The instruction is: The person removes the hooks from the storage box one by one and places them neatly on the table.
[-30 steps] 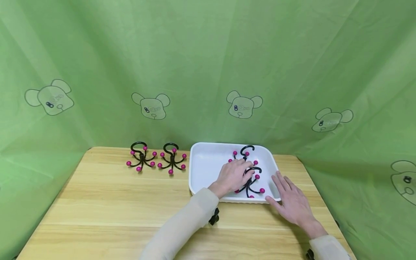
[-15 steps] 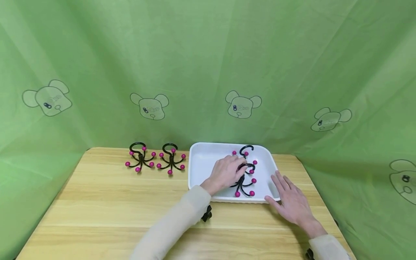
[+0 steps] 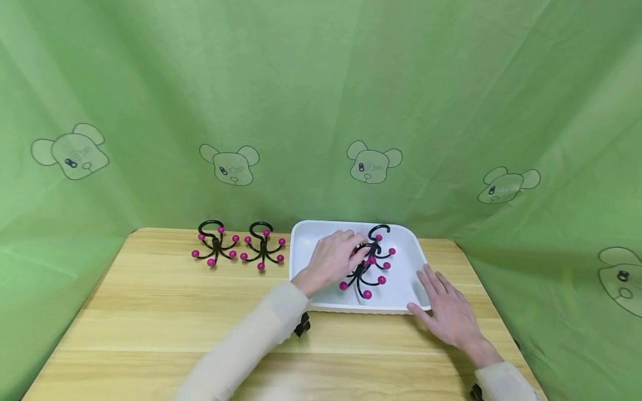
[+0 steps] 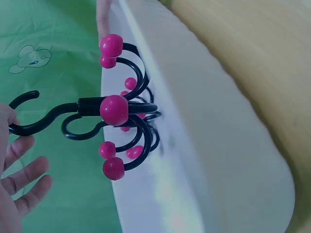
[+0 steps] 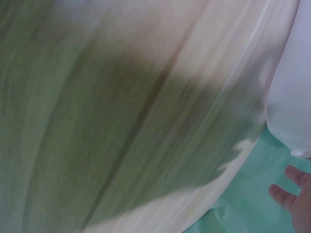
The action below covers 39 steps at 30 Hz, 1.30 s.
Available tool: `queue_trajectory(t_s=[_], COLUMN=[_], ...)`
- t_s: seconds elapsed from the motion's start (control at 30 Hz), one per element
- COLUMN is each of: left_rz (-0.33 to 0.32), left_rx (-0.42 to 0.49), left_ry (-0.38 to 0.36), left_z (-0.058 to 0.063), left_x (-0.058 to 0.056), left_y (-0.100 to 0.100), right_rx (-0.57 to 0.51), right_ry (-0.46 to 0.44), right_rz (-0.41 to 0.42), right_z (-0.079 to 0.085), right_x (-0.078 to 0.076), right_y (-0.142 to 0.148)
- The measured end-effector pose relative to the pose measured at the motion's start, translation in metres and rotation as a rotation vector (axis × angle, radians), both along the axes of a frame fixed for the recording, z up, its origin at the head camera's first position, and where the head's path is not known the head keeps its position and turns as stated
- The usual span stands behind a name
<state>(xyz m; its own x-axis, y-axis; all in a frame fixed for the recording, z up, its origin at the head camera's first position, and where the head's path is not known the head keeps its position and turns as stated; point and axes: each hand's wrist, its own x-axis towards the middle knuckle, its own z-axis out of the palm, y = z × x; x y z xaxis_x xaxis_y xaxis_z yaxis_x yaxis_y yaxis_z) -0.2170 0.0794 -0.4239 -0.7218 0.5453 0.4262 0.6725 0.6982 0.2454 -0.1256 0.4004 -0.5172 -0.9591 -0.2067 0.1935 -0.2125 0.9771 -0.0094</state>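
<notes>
With my left hand (image 3: 331, 259) I pinch a black multi-arm hanging hook (image 3: 359, 272) by its curved top, over the white tray (image 3: 401, 287). Its several curved arms end in pink balls and point down, as the left wrist view shows with the held hook (image 4: 91, 107) up close. A second hook of the same kind (image 3: 379, 238) lies in the tray, partly hidden behind the held one. My right hand (image 3: 451, 314) has straight, spread fingers right at the tray's right rim; in the right wrist view only some fingertips (image 5: 282, 196) show beside the tray (image 5: 291, 97).
Two more such hooks, a left one (image 3: 215, 245) and a right one (image 3: 263, 249), lie on the wooden table (image 3: 175, 317) left of the tray. A green curtain (image 3: 301, 111) with mouse-head drawings hangs behind and at both sides.
My left hand has moved left with the hook, from the tray's right part to its middle, uncovering more of the second hook. The right hand stays at the rim.
</notes>
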Motion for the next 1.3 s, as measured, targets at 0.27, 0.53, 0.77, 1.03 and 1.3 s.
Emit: queue_trajectory(t_s=[0.27,0.53,0.77,1.03,1.3], left_rz=[-0.014,-0.037,-0.036,-0.032,-0.037], left_rx=[0.030,0.068,0.061,0.054,0.040], left_ry=[-0.006,0.011,0.056,0.079,0.108], left_z=[0.016,0.024,0.029,0.035,0.042], left_x=[0.002,0.007,0.010,0.015,0.022], left_y=[-0.018,-0.036,-0.050,-0.071,-0.097], right_rx=[-0.005,-0.006,-0.011,-0.020,-0.010], right_ry=[0.010,0.000,-0.002,0.005,-0.004], right_rz=[0.001,-0.001,0.001,0.001,-0.003], right_z=[-0.001,-0.001,-0.001,0.000,0.001], right_x=[0.000,0.001,0.000,0.000,0.002], right_y=[0.000,0.000,0.001,0.000,0.000])
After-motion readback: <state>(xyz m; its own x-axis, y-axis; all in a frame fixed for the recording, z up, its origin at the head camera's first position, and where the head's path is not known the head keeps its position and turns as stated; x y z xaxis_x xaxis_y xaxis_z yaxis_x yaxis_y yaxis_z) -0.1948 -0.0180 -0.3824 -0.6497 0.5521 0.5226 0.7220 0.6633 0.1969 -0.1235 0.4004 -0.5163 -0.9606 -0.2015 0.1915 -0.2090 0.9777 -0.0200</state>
